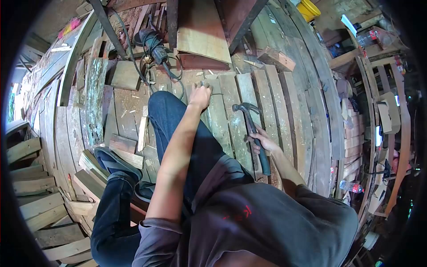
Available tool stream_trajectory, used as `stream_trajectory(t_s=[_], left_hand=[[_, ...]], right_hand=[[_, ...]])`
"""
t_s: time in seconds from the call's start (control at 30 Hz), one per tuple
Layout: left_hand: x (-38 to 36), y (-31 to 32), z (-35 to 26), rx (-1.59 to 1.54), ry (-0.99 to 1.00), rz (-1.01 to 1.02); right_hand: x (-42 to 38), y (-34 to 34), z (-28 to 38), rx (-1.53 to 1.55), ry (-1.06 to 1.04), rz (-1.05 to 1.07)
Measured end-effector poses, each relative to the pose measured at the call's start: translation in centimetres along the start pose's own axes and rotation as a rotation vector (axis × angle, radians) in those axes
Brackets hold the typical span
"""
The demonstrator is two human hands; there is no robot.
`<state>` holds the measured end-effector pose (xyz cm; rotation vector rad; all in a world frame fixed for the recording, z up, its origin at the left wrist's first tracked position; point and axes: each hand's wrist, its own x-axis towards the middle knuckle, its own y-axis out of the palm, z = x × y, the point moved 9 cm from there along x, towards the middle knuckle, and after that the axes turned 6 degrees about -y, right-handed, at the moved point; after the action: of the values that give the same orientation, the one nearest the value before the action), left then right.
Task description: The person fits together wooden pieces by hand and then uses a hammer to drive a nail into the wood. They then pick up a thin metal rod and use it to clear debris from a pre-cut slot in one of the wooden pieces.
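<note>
**Hammer cocked, left hand pinning the plank**

Right hand has a closed grip low on the hammer handle, head raised just ahead of the grip, likely for swing leverage. Beyond and to the left of that grip, the left hand presses fingers down on a plank of the board floor; whether it pinches anything, can't tell. Past it lies a power tool with coiled cable.

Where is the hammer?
The dark-handled steel claw hammer is in the person's right hand, right of centre, above grey wooden planks, beside the blue-jeaned knee.
</note>
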<state>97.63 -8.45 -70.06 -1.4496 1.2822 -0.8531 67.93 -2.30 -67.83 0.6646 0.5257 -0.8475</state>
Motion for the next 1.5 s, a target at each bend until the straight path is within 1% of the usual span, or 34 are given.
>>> stream_trajectory(t_s=[0.03, 0.07, 0.17, 0.2, 0.3, 0.33, 0.43, 0.47, 0.57, 0.6, 0.7, 0.73, 0.87, 0.97, 1.0, 1.1, 1.2, 1.3, 1.37, 1.4, 1.47, 1.5], left_hand=[[-0.1, -0.2, 0.0, 0.008, -0.008, 0.0], [-0.2, -0.3, 0.0, 0.007, -0.015, -0.004], [-0.4, -0.8, 0.0, 0.003, -0.024, -0.023], [-0.4, -0.9, 0.0, -0.001, -0.025, -0.032], [-0.6, -1.6, 0.0, 0.014, -0.052, -0.071], [-0.8, -1.8, 0.0, 0.023, -0.064, -0.084], [-0.1, -0.4, 0.6, 0.02, -0.067, -0.056], [-0.1, -0.3, 0.6, 0.019, -0.069, -0.043], [-0.3, -0.8, 0.7, -0.024, -0.072, -0.054], [-0.4, -0.7, 0.7, -0.04, -0.083, -0.046], [-0.3, -0.7, 0.7, -0.063, -0.083, -0.019], [0.0, -0.8, 1.1, -0.092, -0.129, -0.053], [-0.1, -1.0, 0.7, -0.043, -0.067, -0.065], [-0.3, -1.3, 0.5, -0.051, -0.069, -0.061], [-0.2, -1.4, 0.5, -0.058, -0.07, -0.061], [-0.4, -1.1, 0.6, -0.053, -0.07, -0.079], [-0.4, -1.1, 0.6, -0.038, -0.081, -0.068], [0.2, -0.5, 0.8, -0.011, -0.072, -0.067], [-0.2, -0.9, 0.6, -0.028, -0.065, -0.069], [0.0, -0.6, 0.6, -0.057, -0.078, -0.015], [-0.1, -0.3, 0.7, -0.069, -0.081, -0.009], [0.1, -0.4, 0.8, -0.072, -0.081, -0.013]], right_hand=[[-0.2, 0.2, 0.3, 0.03, 0.005, -0.015], [-0.3, 0.2, 0.9, -0.051, -0.042, -0.131], [0.3, 0.9, 2.0, -0.327, -0.086, -0.188], [0.3, 1.1, 2.7, -0.371, -0.119, -0.226], [1.2, 2.0, 5.0, -0.518, -0.421, -0.261], [0.6, 3.8, 6.9, -0.552, -0.644, -0.255], [3.1, 5.7, 6.1, -0.34, -0.421, -0.128], [4.0, 5.3, 5.8, -0.459, -0.442, -0.142], [6.1, 4.7, 4.3, -0.602, -0.353, -0.223], [6.5, 4.2, 4.2, -0.811, -0.338, -0.303], [5.0, 6.3, 6.5, -1.107, -0.684, -0.419], [4.6, 6.8, 6.6, -1.074, -0.567, -0.445], [5.4, 6.9, 5.7, -1.191, -0.488, -0.425], [5.6, 7.4, 6.4, -1.158, -0.499, -0.428], [5.3, 7.5, 6.7, -1.154, -0.504, -0.465], [4.7, 8.1, 7.4, -1.127, -0.58, -0.516], [4.1, 9.1, 6.9, -1.165, -0.574, -0.466], [5.2, 8.7, 6.1, -1.148, -0.537, -0.424], [4.4, 9.6, 7.7, -1.123, -0.559, -0.471], [4.3, 9.6, 8.0, -1.113, -0.558, -0.498], [4.4, 8.9, 7.5, -1.137, -0.583, -0.549], [5.0, 8.6, 6.6, -1.162, -0.544, -0.5]])
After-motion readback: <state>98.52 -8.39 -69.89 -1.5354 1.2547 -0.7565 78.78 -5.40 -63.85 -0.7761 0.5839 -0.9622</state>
